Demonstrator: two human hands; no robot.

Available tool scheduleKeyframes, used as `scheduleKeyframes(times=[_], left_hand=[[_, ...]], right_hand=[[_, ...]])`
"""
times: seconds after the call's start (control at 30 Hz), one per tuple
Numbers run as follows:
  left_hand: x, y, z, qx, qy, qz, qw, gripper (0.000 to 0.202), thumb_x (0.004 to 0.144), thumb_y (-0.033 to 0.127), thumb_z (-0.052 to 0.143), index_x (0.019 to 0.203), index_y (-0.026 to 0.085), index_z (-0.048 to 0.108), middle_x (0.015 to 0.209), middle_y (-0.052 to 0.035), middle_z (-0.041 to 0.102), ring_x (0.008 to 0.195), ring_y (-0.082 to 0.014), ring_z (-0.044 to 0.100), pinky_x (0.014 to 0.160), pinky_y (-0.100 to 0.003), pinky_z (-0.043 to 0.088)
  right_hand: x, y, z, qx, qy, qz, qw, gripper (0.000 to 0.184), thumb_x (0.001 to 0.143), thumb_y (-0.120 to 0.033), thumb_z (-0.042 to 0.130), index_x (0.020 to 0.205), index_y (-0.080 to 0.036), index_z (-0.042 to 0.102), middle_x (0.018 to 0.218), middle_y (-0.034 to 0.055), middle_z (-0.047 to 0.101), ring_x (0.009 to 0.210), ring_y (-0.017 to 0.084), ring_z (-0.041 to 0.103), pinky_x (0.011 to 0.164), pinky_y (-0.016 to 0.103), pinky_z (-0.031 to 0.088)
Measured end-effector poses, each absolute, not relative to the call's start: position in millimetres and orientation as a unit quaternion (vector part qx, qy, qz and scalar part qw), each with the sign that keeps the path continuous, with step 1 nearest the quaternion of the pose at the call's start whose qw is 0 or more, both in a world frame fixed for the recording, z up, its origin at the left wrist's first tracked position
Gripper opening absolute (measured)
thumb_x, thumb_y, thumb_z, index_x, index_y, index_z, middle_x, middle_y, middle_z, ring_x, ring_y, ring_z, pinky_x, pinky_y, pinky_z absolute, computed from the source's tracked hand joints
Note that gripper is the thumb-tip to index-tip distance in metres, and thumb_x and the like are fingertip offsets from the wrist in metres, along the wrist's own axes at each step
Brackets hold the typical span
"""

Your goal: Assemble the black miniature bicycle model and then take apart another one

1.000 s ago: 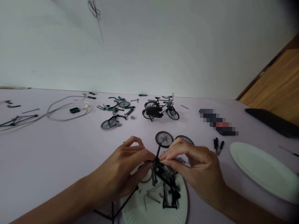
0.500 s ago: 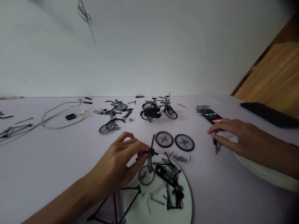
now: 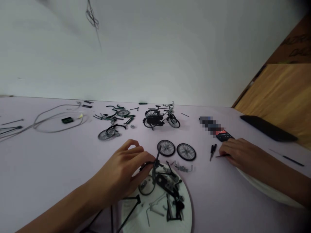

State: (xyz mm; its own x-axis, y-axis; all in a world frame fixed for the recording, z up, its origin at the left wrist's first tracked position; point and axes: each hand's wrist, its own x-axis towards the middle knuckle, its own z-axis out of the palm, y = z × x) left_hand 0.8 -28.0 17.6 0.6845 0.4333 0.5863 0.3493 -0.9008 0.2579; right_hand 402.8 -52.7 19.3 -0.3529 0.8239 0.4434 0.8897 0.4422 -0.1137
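Observation:
My left hand (image 3: 131, 168) is closed, thumb and fingers pinching a dark curved model-bicycle part (image 3: 155, 173) with a straight stem at the top. That part hangs over the left side of a white plate (image 3: 188, 213) that carries several small black and grey bicycle pieces. Below my left wrist, a black bicycle frame (image 3: 131, 212) overlaps the plate's edge. On the right, my right hand (image 3: 239, 152) has its fingers together round a thin dark rod (image 3: 220, 156); its far end is hidden by the hand. Two small black-handled screwdrivers (image 3: 213, 151) lie just left of those fingers.
Two spoked wheels (image 3: 186, 151) and a silver handlebar piece (image 3: 182, 167) lie beyond the plate. Assembled model bicycles (image 3: 161, 118) stand farther back, with loose bicycle parts (image 3: 114, 118) to their left. A phone (image 3: 224, 135), a second plate (image 3: 262, 191) and a thin tool (image 3: 291, 159) are at right.
My right hand has come down and closed from a spread pose onto the thin rod beside the screwdrivers. My left hand keeps its hold, and the view has shifted slightly.

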Motion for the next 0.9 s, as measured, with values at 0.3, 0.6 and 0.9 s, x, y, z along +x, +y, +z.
scheduleKeyframes(times=[0.3,0.6,0.9], left_hand=[[2,-24,15,0.921,0.228,0.317,0.005,0.007,0.095,0.012,0.050,0.096,0.015,0.056,0.069,0.0015,0.060,0.061,-0.0115,0.052,0.078,-0.035,0.042],[-1,-22,13,0.923,0.225,0.308,-0.056,0.007,0.093,0.009,0.053,0.097,0.015,0.055,0.066,0.0032,0.059,0.055,-0.0106,0.049,0.068,-0.032,0.038],[3,-26,14,0.925,0.216,0.306,-0.068,0.010,0.093,0.008,0.049,0.097,0.016,0.053,0.061,0.0059,0.056,0.049,-0.0085,0.044,0.069,-0.030,0.039]], right_hand=[[348,-51,41,-0.455,-0.854,-0.089,0.237,0.015,0.094,-0.038,0.057,0.101,-0.028,0.066,0.100,0.0051,0.070,0.099,0.024,0.067,0.084,0.039,0.049],[253,-53,35,-0.406,-0.840,0.083,0.350,0.014,0.096,-0.015,0.052,0.104,-0.023,0.061,0.100,0.0044,0.065,0.091,0.017,0.064,0.079,0.029,0.051],[258,-69,13,-0.434,-0.821,0.118,0.352,0.013,0.092,-0.021,0.061,0.103,-0.027,0.064,0.091,-0.0009,0.073,0.077,0.016,0.069,0.068,0.026,0.052]])
